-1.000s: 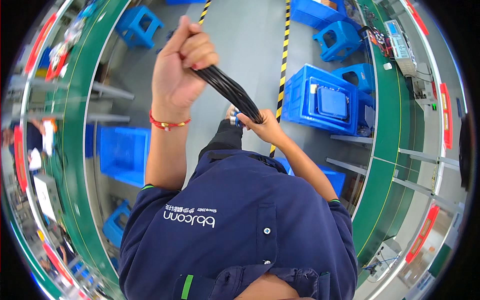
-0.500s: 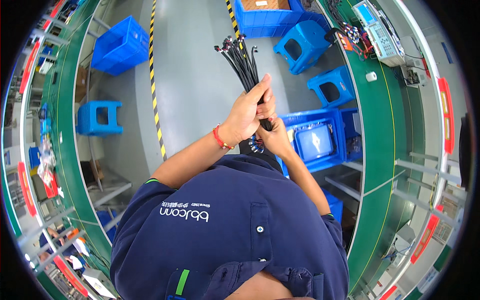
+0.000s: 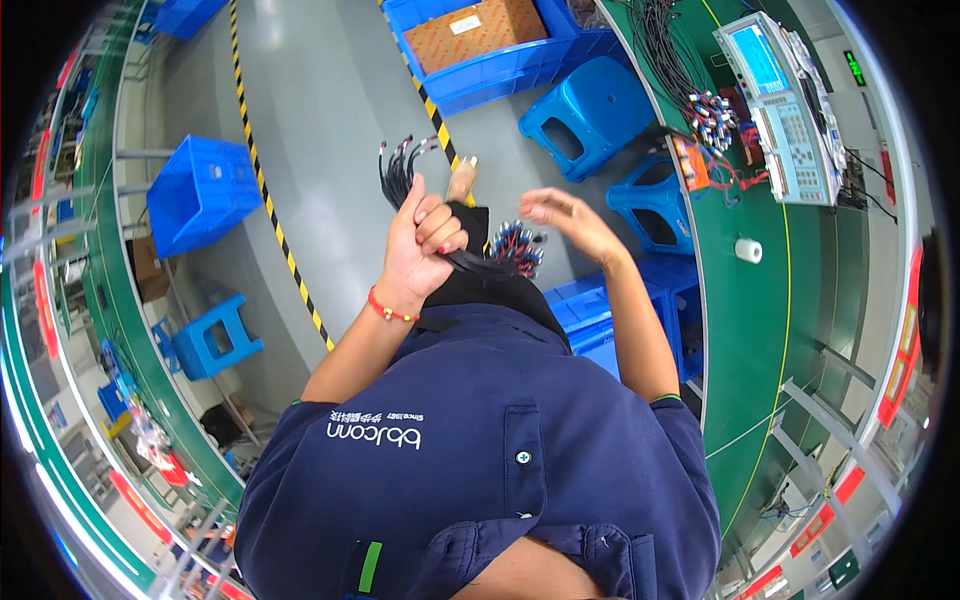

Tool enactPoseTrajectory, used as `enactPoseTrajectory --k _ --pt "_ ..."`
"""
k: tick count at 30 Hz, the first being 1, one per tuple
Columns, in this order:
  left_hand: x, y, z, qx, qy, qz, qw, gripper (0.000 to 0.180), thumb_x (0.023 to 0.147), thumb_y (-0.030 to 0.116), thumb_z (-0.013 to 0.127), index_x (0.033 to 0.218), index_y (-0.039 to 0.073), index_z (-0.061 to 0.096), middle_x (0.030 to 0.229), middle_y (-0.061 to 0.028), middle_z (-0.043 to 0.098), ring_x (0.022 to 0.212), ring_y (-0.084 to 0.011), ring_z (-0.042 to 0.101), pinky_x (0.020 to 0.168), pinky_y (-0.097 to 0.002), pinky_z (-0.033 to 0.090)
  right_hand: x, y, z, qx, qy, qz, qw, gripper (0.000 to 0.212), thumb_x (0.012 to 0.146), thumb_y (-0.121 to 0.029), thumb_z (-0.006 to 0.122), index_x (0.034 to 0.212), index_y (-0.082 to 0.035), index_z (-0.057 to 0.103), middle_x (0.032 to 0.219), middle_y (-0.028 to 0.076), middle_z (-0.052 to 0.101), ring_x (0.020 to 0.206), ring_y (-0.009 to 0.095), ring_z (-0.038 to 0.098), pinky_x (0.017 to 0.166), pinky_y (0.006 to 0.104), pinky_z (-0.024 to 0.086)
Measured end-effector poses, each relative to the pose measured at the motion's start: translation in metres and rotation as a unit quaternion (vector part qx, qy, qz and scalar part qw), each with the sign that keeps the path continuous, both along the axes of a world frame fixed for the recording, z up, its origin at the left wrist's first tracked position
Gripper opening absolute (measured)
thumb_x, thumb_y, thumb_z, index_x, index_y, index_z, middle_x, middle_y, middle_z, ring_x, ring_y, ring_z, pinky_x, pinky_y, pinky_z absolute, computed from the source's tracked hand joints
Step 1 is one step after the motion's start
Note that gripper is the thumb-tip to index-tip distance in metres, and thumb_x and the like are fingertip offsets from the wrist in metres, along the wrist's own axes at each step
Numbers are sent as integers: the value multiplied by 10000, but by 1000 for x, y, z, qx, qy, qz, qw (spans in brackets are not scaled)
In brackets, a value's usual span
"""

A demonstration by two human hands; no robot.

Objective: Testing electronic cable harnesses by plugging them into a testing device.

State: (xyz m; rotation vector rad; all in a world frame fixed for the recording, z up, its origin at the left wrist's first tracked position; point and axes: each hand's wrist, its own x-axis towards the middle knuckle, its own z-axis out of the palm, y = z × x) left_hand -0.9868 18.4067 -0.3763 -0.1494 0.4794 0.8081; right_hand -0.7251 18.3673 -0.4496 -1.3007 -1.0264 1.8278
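My left hand (image 3: 428, 245) is wrapped round a bundle of black cables (image 3: 396, 182), a red beaded bracelet on its wrist. Small dark connectors tip the far end, where the cables fan out. The other end of the bundle runs right from my fist, over my dark trousers, to a cluster of white, blue and red connectors (image 3: 516, 250). Just right of that cluster my right hand (image 3: 572, 220) is apart from the cables, fingers stretched out and holding nothing.
On the right, a green workbench (image 3: 745, 330) carries a bench instrument (image 3: 785, 110), more black cables (image 3: 665, 50) and a white roll (image 3: 748, 250). Blue stools (image 3: 600, 105) and a blue bin with a cardboard box (image 3: 475, 35) stand ahead. Another blue bin (image 3: 205, 195) is at left.
My right hand has let go of the bundle and opened to its right. My left hand has moved left and nearer with the cables, which now lie more sideways. The view has shifted right.
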Motion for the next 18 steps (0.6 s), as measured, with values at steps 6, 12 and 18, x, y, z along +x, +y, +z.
enactPoseTrajectory --k 6,12,18 --pt "51 123 -81 -141 69 -108 982 521 1011 473 443 594 172 360 468 74 226 406 -82 208 438 -259 265 151 136 -220 -103 -244 -222 938 413 895 -330 650 1188 -41 611 1035 94 683 956 186 649 846 352 508" --pt "63 213 -130 -230 71 -216 946 527 1046 472 305 629 158 368 467 63 212 407 -87 216 493 -265 318 212 231 -334 -208 -483 -208 825 625 878 -417 611 1402 -141 410 1249 216 607 1122 418 585 933 490 467" --pt "99 262 -161 -293 94 -185 933 528 1046 469 315 633 144 372 476 59 225 400 -85 194 474 -260 308 248 240 -399 -3 -674 -151 723 734 811 -682 585 1042 10 664 1041 241 673 977 410 643 864 485 495"
